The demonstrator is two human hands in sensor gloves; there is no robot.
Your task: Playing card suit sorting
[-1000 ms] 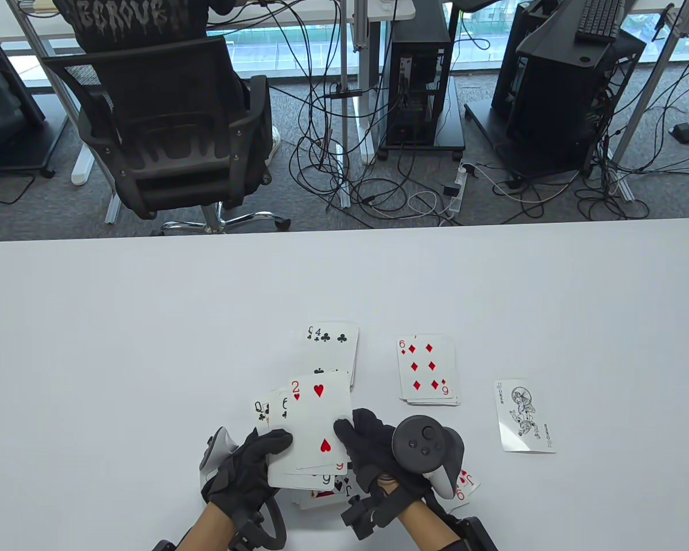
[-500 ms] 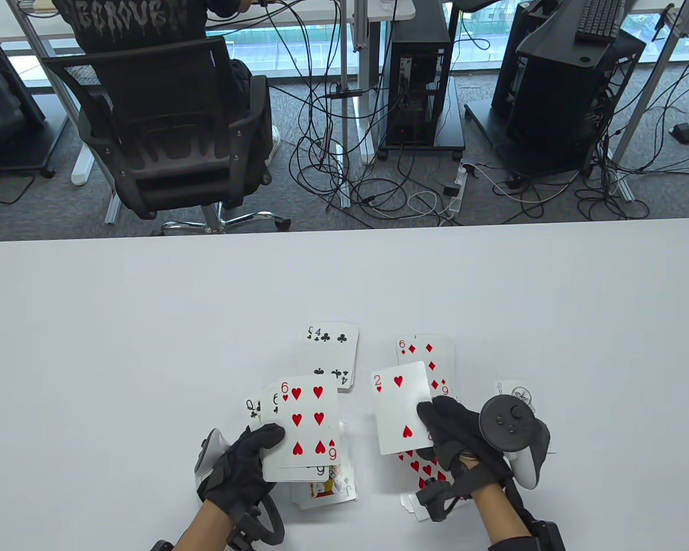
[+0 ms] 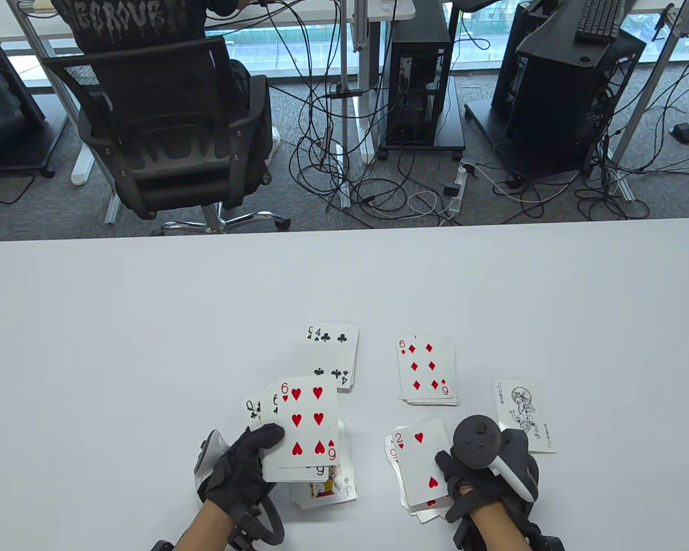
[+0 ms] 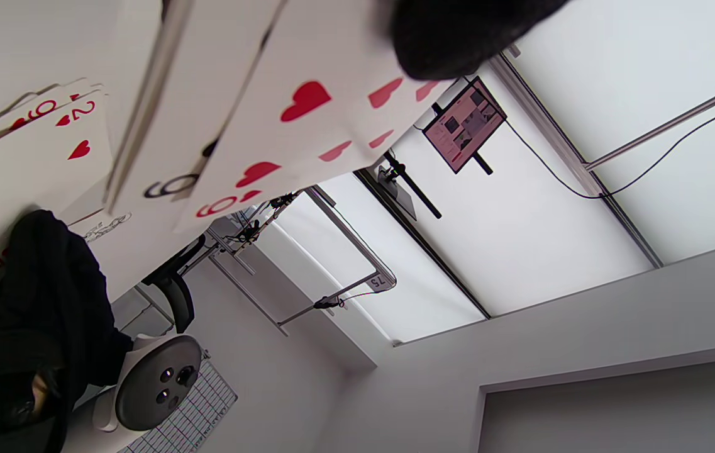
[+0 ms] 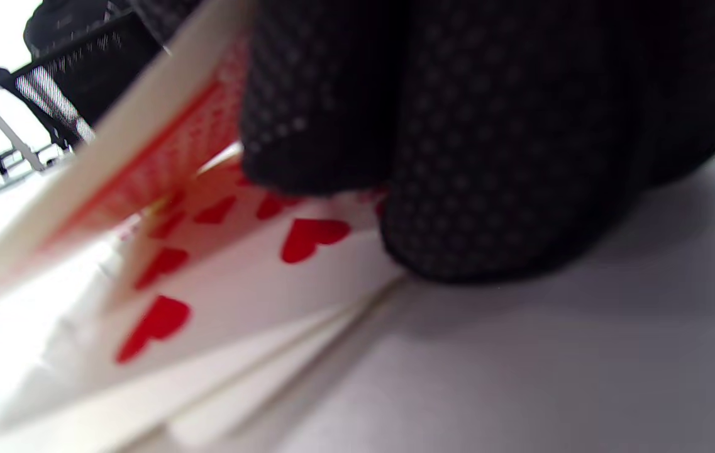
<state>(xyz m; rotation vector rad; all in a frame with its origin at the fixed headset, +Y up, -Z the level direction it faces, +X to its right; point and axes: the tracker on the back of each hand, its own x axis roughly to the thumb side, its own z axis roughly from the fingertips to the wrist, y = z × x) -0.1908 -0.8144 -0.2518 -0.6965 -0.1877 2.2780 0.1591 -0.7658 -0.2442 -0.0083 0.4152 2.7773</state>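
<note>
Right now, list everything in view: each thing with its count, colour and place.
two of hearts: one, red on white, atop the near-right pile
clubs pile: one, black on white, table centre
diamonds pile: one, red on white, right of clubs
joker: one, black on white, far right
held cards: one fan, six of hearts on top
table: one, white
office chair: one, black, beyond table
left hand: black glove, holds the fan
right hand: black glove, on the two

Top cards read 6 of hearts [image 3: 309, 423], 2 of hearts [image 3: 422, 469], 6 of diamonds [image 3: 426, 367], 4 of clubs [image 3: 334, 353]; a "75" tag [image 4: 380, 281] hangs on a frame.
</note>
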